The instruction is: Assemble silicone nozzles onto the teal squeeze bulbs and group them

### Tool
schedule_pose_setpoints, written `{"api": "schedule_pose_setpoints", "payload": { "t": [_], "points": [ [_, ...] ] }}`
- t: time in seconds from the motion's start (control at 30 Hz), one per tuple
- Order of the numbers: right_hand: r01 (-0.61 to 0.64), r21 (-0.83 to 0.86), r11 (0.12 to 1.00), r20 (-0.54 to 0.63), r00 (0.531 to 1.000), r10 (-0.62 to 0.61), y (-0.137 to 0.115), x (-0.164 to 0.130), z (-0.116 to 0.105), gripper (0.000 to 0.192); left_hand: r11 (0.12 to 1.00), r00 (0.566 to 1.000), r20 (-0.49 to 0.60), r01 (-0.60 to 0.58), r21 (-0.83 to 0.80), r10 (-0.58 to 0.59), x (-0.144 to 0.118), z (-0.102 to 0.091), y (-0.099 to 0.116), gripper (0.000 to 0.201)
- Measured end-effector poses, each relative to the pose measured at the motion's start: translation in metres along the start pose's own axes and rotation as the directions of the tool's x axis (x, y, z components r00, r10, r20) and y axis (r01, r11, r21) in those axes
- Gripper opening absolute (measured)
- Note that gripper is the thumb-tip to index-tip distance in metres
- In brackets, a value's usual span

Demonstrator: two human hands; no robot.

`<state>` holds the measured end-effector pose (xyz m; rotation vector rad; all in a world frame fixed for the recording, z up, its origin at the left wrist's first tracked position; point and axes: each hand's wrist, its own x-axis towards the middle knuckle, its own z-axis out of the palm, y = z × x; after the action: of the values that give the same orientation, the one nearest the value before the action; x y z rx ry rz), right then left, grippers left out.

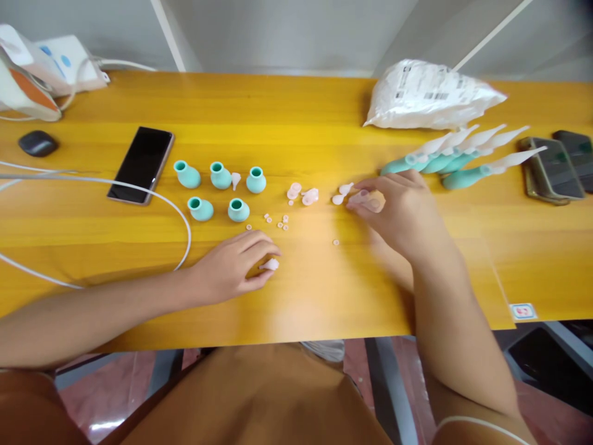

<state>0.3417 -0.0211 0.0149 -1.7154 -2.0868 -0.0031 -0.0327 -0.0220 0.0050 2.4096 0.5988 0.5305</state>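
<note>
Yellow wooden tabletop (324,111). Far left: black phone (141,164) face up, dark mouse (37,143), white cable (139,191) looping past the phone. Far right: white plastic bag (430,96), two more phones (556,167) side by side near the edge.

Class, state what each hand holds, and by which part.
Left hand pinches a small pale-pink cone-shaped tip at its side; right hand grips a translucent pink piece, part unclear.

free: table front edge (324,309) | blocked: teal bulbs (220,188), white cable (183,216)
</note>
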Motion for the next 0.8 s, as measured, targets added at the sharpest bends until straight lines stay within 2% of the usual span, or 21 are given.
{"api": "schedule_pose_setpoints", "payload": {
  "t": [0.2,0.33,0.5,0.7,0.8],
  "points": [
    [-0.051,-0.019,0.999,0.038,0.998,0.052,-0.005,0.000,-0.003,0.028,1.000,1.000,0.012,0.023,-0.012,-0.023,-0.001,0.000,0.000,0.017],
    [-0.033,-0.026,0.999,0.041,0.999,0.034,-0.005,0.001,-0.004,0.031,0.999,1.000,0.016,0.025,-0.020,-0.024,-0.001,0.000,0.001,0.020],
    [-0.024,-0.006,1.000,0.021,1.000,0.024,-0.003,0.001,-0.001,0.025,0.999,0.999,0.023,0.031,-0.017,-0.030,-0.002,0.000,0.000,0.022],
    [-0.030,0.054,0.998,-0.088,0.995,0.035,-0.011,0.001,-0.009,0.014,0.999,0.999,0.025,0.025,-0.023,-0.024,-0.003,0.001,-0.001,0.026],
    [-0.043,0.184,0.982,-0.189,0.979,0.078,-0.022,0.003,-0.015,0.012,0.999,0.999,0.029,0.021,-0.032,-0.020,-0.003,0.000,-0.001,0.029]
  ]
}}
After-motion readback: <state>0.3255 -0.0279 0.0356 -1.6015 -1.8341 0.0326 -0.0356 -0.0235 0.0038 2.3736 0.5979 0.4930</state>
